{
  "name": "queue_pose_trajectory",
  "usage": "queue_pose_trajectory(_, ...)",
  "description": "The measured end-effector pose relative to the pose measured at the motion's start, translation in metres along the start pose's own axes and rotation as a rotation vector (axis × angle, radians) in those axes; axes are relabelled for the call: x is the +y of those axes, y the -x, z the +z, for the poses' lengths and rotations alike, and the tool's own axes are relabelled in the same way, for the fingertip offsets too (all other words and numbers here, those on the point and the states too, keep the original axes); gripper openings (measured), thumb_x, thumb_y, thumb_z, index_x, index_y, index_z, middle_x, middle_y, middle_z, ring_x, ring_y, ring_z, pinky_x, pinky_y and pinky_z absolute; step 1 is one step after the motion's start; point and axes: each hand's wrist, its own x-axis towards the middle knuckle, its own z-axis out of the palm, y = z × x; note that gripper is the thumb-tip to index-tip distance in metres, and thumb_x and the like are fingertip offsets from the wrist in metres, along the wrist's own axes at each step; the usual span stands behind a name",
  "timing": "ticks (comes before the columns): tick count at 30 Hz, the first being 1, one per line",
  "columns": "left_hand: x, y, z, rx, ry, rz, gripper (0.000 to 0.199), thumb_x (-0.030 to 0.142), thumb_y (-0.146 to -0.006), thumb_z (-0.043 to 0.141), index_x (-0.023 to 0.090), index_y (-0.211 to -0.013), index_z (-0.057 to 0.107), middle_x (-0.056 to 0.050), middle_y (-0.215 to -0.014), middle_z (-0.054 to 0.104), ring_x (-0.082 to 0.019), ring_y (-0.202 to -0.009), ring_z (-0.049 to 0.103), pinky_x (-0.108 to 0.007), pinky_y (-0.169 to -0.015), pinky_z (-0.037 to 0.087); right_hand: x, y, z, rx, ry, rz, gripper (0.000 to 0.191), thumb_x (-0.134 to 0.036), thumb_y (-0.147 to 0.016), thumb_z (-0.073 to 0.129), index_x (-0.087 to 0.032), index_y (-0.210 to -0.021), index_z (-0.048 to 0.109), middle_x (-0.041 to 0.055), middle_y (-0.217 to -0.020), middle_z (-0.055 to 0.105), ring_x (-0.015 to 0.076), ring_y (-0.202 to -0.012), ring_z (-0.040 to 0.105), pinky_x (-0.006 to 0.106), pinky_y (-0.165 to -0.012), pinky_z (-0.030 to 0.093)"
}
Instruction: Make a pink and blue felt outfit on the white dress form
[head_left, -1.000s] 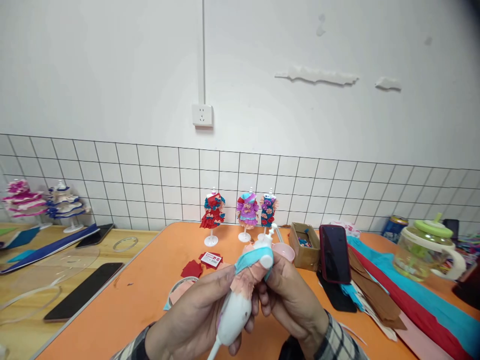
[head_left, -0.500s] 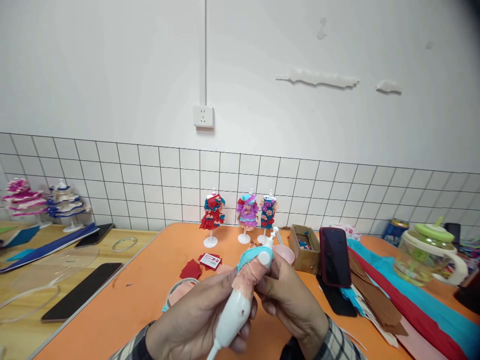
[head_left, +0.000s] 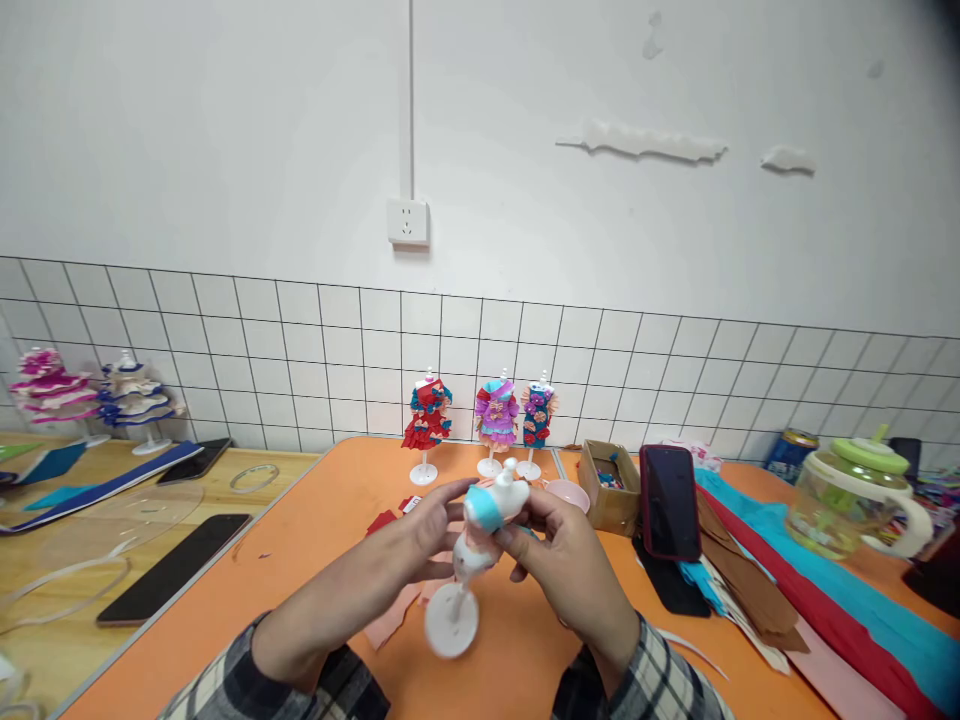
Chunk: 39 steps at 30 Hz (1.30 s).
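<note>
Between my hands is a small white mannequin (head_left: 512, 497) with a turquoise strip (head_left: 486, 508) across its chest and pink material at its waist. It tilts with its neck up, and its round white base (head_left: 451, 620) hangs toward me over the orange table. My left hand (head_left: 405, 545) is at the mannequin's left side, fingers bent around behind it and partly hidden. On the other side my right hand (head_left: 566, 560) pinches the torso between thumb and fingers. Pink pieces (head_left: 391, 618) lie beneath my left hand, and red pieces (head_left: 381, 521) lie behind it.
Three dressed mannequins (head_left: 496, 415) stand near the tiled wall. A cardboard box (head_left: 611, 500), a propped phone (head_left: 670, 505), cloth strips (head_left: 832, 600) and a glass jug (head_left: 832, 505) are at the right. Another phone (head_left: 176, 570) lies on the wooden table at the left.
The mannequin has turned more upright, its base now showing below. My left hand has moved up beside the torso and its fingers have shifted. The round hoop is no longer visible.
</note>
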Motion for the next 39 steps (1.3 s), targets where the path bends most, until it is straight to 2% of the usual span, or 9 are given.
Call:
queue_pose_trajectory(3,-0.009,-0.005,0.009,0.068,-0.117,0.125,0.048,0.038,-0.087,0.063,0.028,-0.131,0.05,-0.008,-0.125,0.058,-0.024,-0.11,0.055,-0.036,-0.093,0.045,-0.001,-0.001,0.003,0.04,0.014,0.007,0.025,-0.031,-0.077,0.07,-0.017,-0.098,0.067,0.0018,-0.08,0.062,0.014,-0.071,0.06,0.02,-0.05,0.052)
queue_pose_trajectory(6,-0.021,-0.015,0.019,0.17,-0.086,0.2,0.044,0.038,-0.09,0.059,0.027,-0.131,0.047,-0.006,-0.108,0.064,-0.02,-0.095,0.06,-0.032,-0.085,0.047,-0.002,0.0,0.004,0.069,-0.035,-0.008,0.027,-0.034,-0.078,0.069,-0.017,-0.1,0.066,0.0025,-0.081,0.064,0.0135,-0.069,0.06,0.02,-0.051,0.052)
queue_pose_trajectory(10,-0.025,-0.021,0.024,0.283,-0.031,0.173,0.047,0.045,-0.089,0.057,0.023,-0.129,0.047,0.0,-0.072,0.062,-0.016,-0.068,0.058,-0.026,-0.065,0.046,0.002,-0.001,0.006,0.11,-0.08,-0.006,0.03,-0.037,-0.078,0.07,-0.016,-0.099,0.067,0.0041,-0.085,0.066,0.0122,-0.068,0.058,0.021,-0.053,0.052)
queue_pose_trajectory(14,-0.023,-0.021,0.022,0.263,0.051,0.124,0.039,0.045,-0.087,0.06,0.019,-0.117,0.058,0.002,-0.064,0.058,-0.014,-0.058,0.054,-0.024,-0.056,0.042,0.004,-0.002,0.007,0.159,-0.033,0.0,0.028,-0.037,-0.076,0.072,-0.015,-0.092,0.068,0.0046,-0.082,0.067,0.013,-0.067,0.059,0.023,-0.055,0.052)
queue_pose_trajectory(20,-0.024,-0.019,0.018,0.169,0.257,0.048,0.04,0.045,-0.087,0.061,0.02,-0.118,0.057,-0.001,-0.077,0.061,-0.01,-0.056,0.05,-0.021,-0.05,0.037,-0.011,0.004,-0.003,0.148,0.093,0.045,0.025,-0.036,-0.074,0.071,-0.015,-0.088,0.072,0.0062,-0.08,0.069,0.0181,-0.073,0.065,0.027,-0.059,0.055)
queue_pose_trajectory(24,-0.027,-0.019,0.013,0.118,0.313,0.034,0.038,0.047,-0.088,0.06,0.02,-0.114,0.058,-0.002,-0.074,0.06,-0.009,-0.053,0.047,-0.02,-0.046,0.03,-0.021,0.01,-0.009,0.149,0.101,0.022,0.022,-0.036,-0.073,0.074,-0.017,-0.084,0.074,0.0047,-0.072,0.069,0.0162,-0.066,0.064,0.027,-0.059,0.054)
queue_pose_trajectory(30,-0.028,-0.016,0.006,-0.036,0.37,0.063,0.033,0.046,-0.082,0.068,0.013,-0.083,0.065,-0.007,-0.072,0.065,-0.016,-0.063,0.061,-0.023,-0.056,0.044,-0.031,0.018,0.001,0.012,-0.071,-0.051,0.009,-0.03,-0.071,0.076,-0.022,-0.075,0.076,0.0031,-0.075,0.068,0.0136,-0.063,0.064,0.021,-0.052,0.052)
queue_pose_trajectory(34,-0.029,-0.012,0.009,-0.164,0.436,0.059,0.029,0.04,-0.074,0.076,0.013,-0.081,0.068,-0.005,-0.066,0.065,-0.016,-0.057,0.065,-0.023,-0.054,0.049,-0.028,0.024,0.01,-0.079,-0.274,-0.047,0.007,-0.026,-0.067,0.08,-0.022,-0.071,0.076,0.0001,-0.068,0.067,0.0114,-0.054,0.064,0.021,-0.052,0.053)
queue_pose_trajectory(39,-0.039,-0.012,0.009,-0.3,0.537,0.135,0.026,0.039,-0.074,0.076,0.017,-0.084,0.067,-0.002,-0.073,0.061,-0.014,-0.057,0.065,-0.022,-0.052,0.051,-0.025,0.029,0.01,-0.135,-0.235,-0.094,0.008,-0.027,-0.072,0.077,-0.023,-0.079,0.077,0.0014,-0.069,0.069,0.0154,-0.061,0.068,0.027,-0.06,0.057)
